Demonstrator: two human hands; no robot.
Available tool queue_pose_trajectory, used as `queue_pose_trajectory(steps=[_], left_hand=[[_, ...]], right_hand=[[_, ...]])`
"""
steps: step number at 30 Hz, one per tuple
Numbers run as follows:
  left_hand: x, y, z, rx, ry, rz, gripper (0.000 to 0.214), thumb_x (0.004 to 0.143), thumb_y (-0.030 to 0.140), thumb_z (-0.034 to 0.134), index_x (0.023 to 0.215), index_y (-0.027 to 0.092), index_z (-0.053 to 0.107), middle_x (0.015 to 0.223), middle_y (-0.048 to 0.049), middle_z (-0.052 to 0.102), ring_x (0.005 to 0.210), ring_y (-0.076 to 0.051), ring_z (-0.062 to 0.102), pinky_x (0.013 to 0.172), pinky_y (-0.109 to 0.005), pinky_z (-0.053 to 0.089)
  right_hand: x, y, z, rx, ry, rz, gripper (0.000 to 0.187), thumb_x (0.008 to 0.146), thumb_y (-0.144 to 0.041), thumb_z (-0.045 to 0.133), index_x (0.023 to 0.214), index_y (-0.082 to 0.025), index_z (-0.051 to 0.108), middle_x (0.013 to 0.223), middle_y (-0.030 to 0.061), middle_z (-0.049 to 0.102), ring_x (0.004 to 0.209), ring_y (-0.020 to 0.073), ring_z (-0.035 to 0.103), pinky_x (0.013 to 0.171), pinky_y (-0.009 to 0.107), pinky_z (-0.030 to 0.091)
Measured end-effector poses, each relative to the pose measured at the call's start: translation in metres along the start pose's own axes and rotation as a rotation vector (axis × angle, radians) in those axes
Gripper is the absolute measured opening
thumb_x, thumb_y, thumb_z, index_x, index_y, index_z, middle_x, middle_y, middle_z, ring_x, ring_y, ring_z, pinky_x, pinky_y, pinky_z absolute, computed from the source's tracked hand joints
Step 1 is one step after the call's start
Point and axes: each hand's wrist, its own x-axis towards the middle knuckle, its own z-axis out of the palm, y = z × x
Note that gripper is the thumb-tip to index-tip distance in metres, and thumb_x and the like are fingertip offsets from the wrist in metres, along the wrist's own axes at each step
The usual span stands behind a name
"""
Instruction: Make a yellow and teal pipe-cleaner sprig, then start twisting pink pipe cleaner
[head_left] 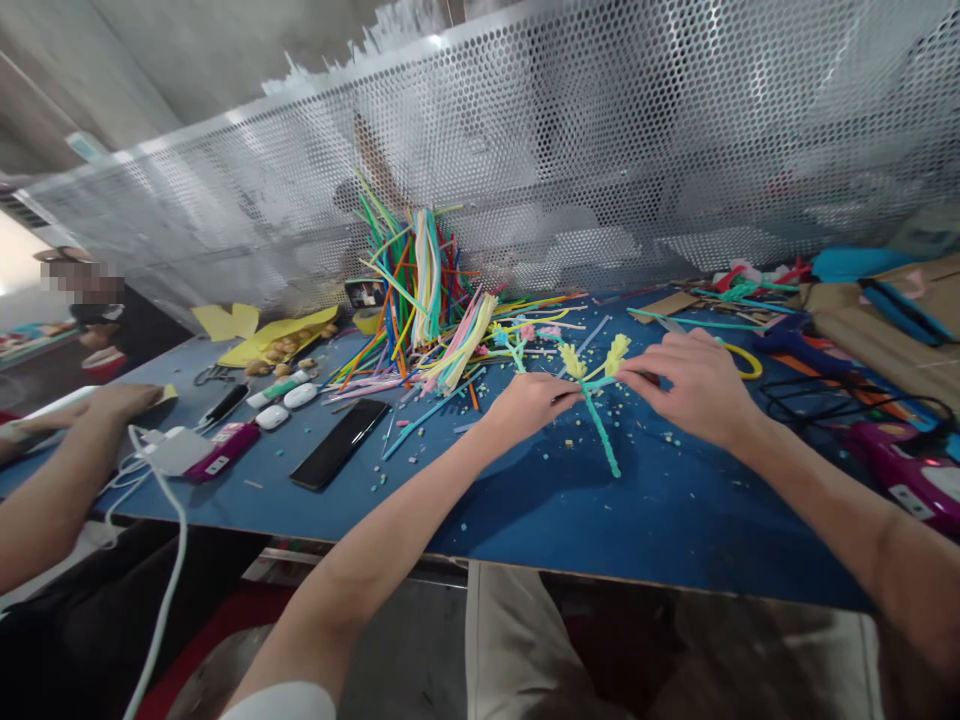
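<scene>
Both my hands meet over the blue table [637,510] on a pipe-cleaner flower [600,415] with a teal stem and two yellow fuzzy heads. My left hand [529,402] is closed and pinches the stem from the left, just below the heads. My right hand [694,385] is closed too, with its fingertips gripping the flower from the right near the right yellow head. The stem's lower end hangs free toward me above the table top.
A heap of coloured pipe cleaners [420,300] stands behind, before a perforated metal screen [600,150]. A black phone [339,442], a white charger [176,450] with cable and a magenta glue gun [904,465] lie around. Another person's arm [60,470] rests at left.
</scene>
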Motion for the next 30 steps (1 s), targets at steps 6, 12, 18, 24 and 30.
queue_pose_trajectory(steps=[6, 12, 18, 24, 30], left_hand=[[0.002, -0.001, 0.000, 0.030, -0.042, 0.000, 0.027, 0.097, 0.034, 0.051, 0.101, 0.017, 0.072, 0.089, -0.0059, 0.075, 0.078, -0.014, 0.069, 0.074, -0.023, 0.050], [0.001, -0.002, 0.006, 0.055, -0.027, 0.022, 0.026, 0.096, 0.030, 0.050, 0.103, 0.016, 0.072, 0.086, -0.0063, 0.074, 0.075, -0.014, 0.067, 0.072, -0.023, 0.050], [0.002, 0.001, 0.000, 0.072, 0.002, 0.009, 0.023, 0.095, 0.029, 0.052, 0.101, 0.016, 0.070, 0.090, -0.0068, 0.073, 0.080, -0.016, 0.067, 0.074, -0.024, 0.050], [0.001, 0.001, -0.002, 0.088, 0.066, -0.022, 0.021, 0.094, 0.028, 0.053, 0.098, 0.017, 0.071, 0.084, -0.0057, 0.073, 0.074, -0.014, 0.066, 0.070, -0.023, 0.049], [0.001, 0.000, -0.002, 0.069, 0.154, -0.083, 0.019, 0.092, 0.022, 0.053, 0.096, 0.018, 0.071, 0.086, -0.0046, 0.074, 0.078, -0.015, 0.068, 0.074, -0.023, 0.049]], right_hand=[[0.000, -0.005, 0.001, -0.024, 0.016, -0.014, 0.024, 0.094, -0.038, 0.052, 0.086, -0.025, 0.071, 0.074, 0.0016, 0.072, 0.072, 0.0191, 0.056, 0.071, 0.036, 0.032], [0.000, -0.012, 0.002, -0.003, 0.034, -0.027, 0.022, 0.093, -0.037, 0.054, 0.084, -0.025, 0.071, 0.073, 0.0014, 0.072, 0.070, 0.0186, 0.055, 0.069, 0.036, 0.033], [-0.002, -0.019, -0.001, 0.002, 0.072, -0.044, 0.021, 0.092, -0.035, 0.055, 0.082, -0.025, 0.070, 0.067, 0.0004, 0.069, 0.067, 0.0173, 0.054, 0.069, 0.036, 0.033], [-0.004, -0.026, -0.002, 0.020, 0.034, -0.087, 0.020, 0.092, -0.033, 0.055, 0.082, -0.027, 0.071, 0.065, 0.0005, 0.068, 0.068, 0.0182, 0.055, 0.070, 0.037, 0.033], [-0.007, -0.032, 0.000, 0.039, -0.019, -0.188, 0.017, 0.091, -0.030, 0.057, 0.081, -0.029, 0.071, 0.069, -0.0017, 0.069, 0.071, 0.0185, 0.055, 0.071, 0.037, 0.032]])
